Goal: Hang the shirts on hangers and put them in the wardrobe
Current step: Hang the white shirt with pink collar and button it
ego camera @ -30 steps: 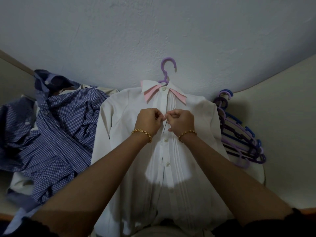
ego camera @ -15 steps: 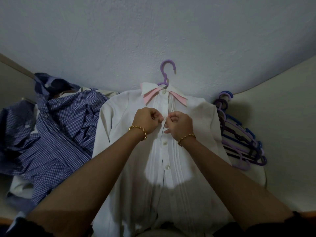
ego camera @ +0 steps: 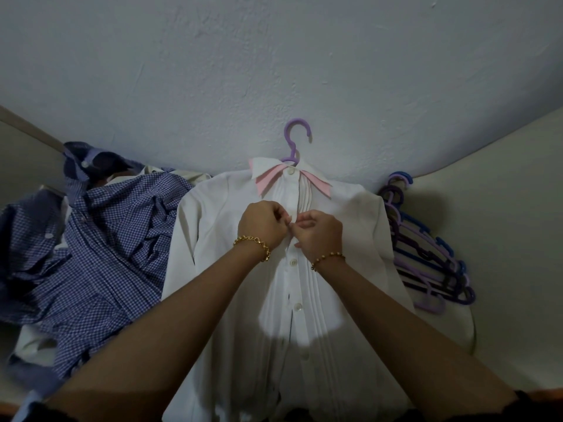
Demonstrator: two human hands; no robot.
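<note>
While the white shirt (ego camera: 231,245) lay face-up across the centre of the frame, threaded on a purple hanger (ego camera: 294,138) whose hook showed above the pink-lined collar, both hands met on its front placket just below that collar. The left hand (ego camera: 263,225) and the right hand (ego camera: 320,234) were each clenched, fingertips pinching the two cloth edges together; the button being worked was hidden between them. Judged from this, the step in hand was buttoning the shirt on its hanger, and the move to the wardrobe was not yet begun. The top button (ego camera: 289,171) looked fastened. Whether the lower button (ego camera: 293,262), beneath the wrists, was fastened could not be told. The next move would call for seating the hidden button through its hole, then a grasp on the hook to lift the garment.

A grey wall (ego camera: 274,71) filled the upper frame, and a pale surface (ego camera: 502,269) ran along the right. A heap of blue checked shirts (ego camera: 100,248) occupied the left of the frame, touching the white shirt's sleeve, and would likely drag along if the lift were careless. A bundle of spare hangers (ego camera: 426,263), purple and blue, lay at right, just beside the other shoulder. No wardrobe could be made out.
</note>
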